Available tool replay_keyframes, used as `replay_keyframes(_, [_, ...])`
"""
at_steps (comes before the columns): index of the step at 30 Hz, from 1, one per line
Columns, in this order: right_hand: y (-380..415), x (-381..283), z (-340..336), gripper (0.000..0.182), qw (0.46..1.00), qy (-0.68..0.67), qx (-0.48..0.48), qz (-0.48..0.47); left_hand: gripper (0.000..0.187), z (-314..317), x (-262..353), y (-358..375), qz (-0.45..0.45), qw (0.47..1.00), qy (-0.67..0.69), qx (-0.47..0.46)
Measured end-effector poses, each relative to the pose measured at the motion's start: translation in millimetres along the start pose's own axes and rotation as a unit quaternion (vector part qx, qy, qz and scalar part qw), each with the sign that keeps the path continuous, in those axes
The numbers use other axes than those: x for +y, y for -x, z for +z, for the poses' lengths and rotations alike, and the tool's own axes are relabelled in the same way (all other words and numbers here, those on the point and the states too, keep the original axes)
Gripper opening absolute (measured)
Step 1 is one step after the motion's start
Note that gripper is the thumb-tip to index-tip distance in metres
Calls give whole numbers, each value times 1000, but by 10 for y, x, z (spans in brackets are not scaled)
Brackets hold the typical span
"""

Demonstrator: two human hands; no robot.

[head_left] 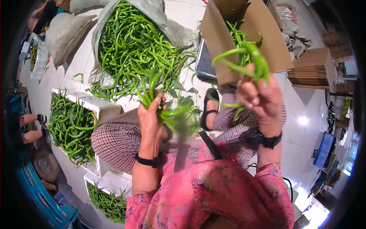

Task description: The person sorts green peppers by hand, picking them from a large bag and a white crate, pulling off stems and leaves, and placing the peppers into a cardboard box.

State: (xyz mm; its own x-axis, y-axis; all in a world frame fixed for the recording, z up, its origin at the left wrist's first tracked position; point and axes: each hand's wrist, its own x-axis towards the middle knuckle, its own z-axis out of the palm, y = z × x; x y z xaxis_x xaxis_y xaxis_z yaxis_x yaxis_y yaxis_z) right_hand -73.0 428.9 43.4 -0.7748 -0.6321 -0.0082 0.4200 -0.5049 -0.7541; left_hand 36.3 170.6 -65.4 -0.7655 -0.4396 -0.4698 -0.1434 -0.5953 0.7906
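Note:
My left hand [151, 116] is closed round a bunch of long green chili peppers [175, 111], which stick out above and to the right of the fist. Raised near the carton, my right hand [259, 93] grips several more green chili peppers [259, 61]; motion blurs it a little. Behind it stands an open cardboard box [217, 53] with green peppers [238, 36] inside. Beyond my left hand, a large open sack [100, 30] spills a heap of green peppers [133, 45] onto the floor. Loose leaves [178, 86] lie near my left hand.
White foam boxes [110, 108] of peppers stand at the left. A filled sack [66, 36] lies at the upper left. Flattened cartons [310, 68] are stacked at the right. A dark-edged tray-like object [206, 61] sits by the cardboard box. Another person's legs [30, 129] show at the far left.

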Motion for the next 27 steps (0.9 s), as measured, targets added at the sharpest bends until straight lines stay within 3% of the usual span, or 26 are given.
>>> replay_keyframes(2, [-27, -395, 97, 44, 984, 129, 104, -65, 27, 20, 16, 23, 3, 1000, -1, -2])
replay_keyframes(5, [-240, -914, -75, 32, 941, 269, 177, -102, 28, 46, 22, 47, -8, 1000, -13, -11])
replay_keyframes(9, [-753, -1160, -423, 33, 881, 421, 207, -54, 29, 76, -24, 42, -20, 999, -6, -27])
replay_keyframes(11, [-1058, -1203, -793, 39, 817, 563, 124, 32, 30, 111, -45, 50, -28, 999, -9, -27])
replay_keyframes(12, [-1086, -1174, -856, 39, 820, 558, 125, 36, 30, 118, -40, 52, -45, 998, 9, -37])
replay_keyframes(14, [-1196, -1078, -935, 46, 591, 793, 138, -54, 32, 85, -40, 3, -70, 997, 19, -36])
replay_keyframes(15, [-1199, -975, -909, 50, 661, 733, 123, -101, 34, 144, -2, 26, -53, 997, 30, -37])
replay_keyframes(17, [-997, -799, -368, 48, 791, 601, 110, 18, 36, 134, 6, 20, -74, 995, 51, -50])
replay_keyframes(19, [-825, -637, -132, 41, 810, 576, -12, 106, 36, 138, 9, 24, -93, 989, 83, -76])
replay_keyframes(21, [-619, -282, -4, 36, 830, 540, -80, 117, 37, 125, 24, 42, -124, 971, 155, -130])
replay_keyframes(23, [-447, 28, 60, 35, 820, 537, -102, 173, 38, 141, 53, 83, -146, 955, 203, -156])
replay_keyframes(25, [-355, 310, 107, 39, 847, 444, -66, 286, 38, 149, 53, 114, -154, 948, 218, -171])
replay_keyframes(26, [-359, 419, 98, 42, 840, 445, -79, 300, 39, 155, 46, 131, -160, 940, 234, -190])
replay_keyframes(27, [-313, 593, 52, 40, 853, 453, -99, 239, 39, 161, 48, 141, -160, 940, 235, -190])
